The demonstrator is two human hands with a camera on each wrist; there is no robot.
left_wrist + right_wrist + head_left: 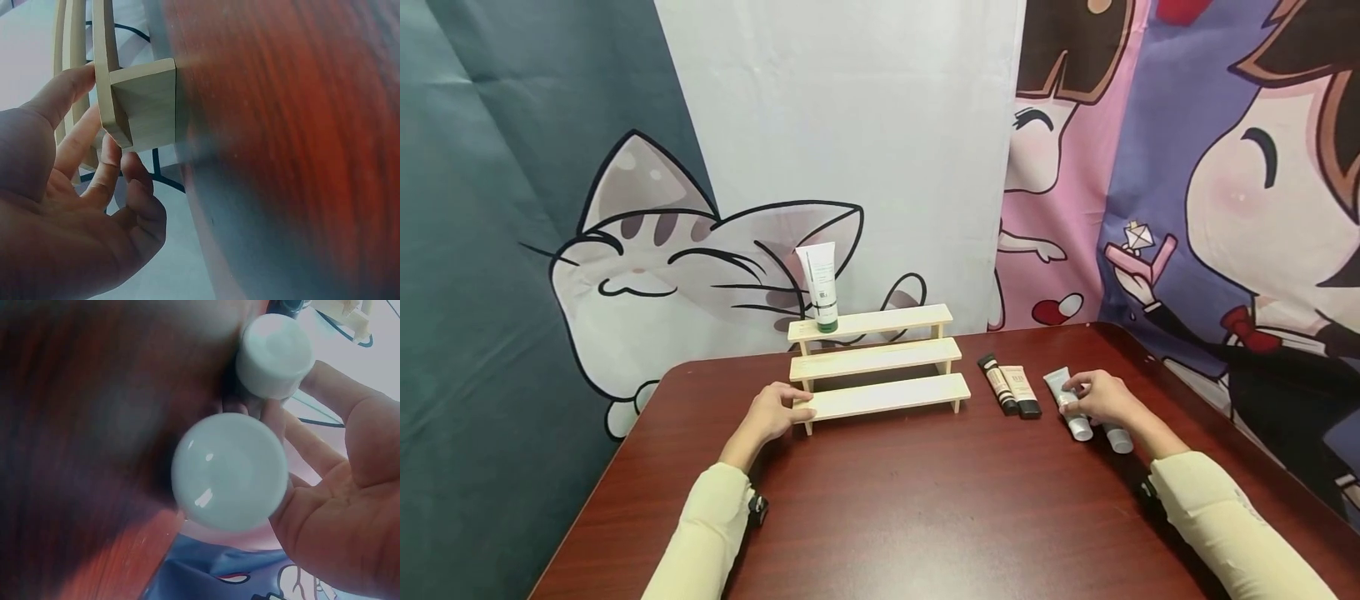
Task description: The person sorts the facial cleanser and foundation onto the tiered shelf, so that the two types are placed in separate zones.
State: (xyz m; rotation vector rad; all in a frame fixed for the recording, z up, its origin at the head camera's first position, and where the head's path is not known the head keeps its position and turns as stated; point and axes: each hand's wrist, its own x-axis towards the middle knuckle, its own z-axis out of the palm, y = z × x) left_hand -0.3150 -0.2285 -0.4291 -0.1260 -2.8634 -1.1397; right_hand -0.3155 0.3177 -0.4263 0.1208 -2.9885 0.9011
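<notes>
A three-step wooden display rack (880, 398) stands on the table, and my left hand (772, 412) grips the left end of its lowest step. In the left wrist view the thumb (75, 84) lies against the board, with fingertips at its end. On the top step a white tube (822, 287) stands on its green cap. At the right, my right hand (1102, 398) pinches a pale grey squeeze tube (1078, 425) between thumb and fingers. A second similar tube (1118, 439) lies just right of it, partly hidden under the hand; its round white cap (230, 472) fills the right wrist view's middle.
Between the rack and my right hand lie a dark-capped striped tube (997, 383) and a beige tube with a black cap (1021, 390), side by side. The dark red table (925, 508) ends at a cartoon-printed curtain (850, 125) behind the rack.
</notes>
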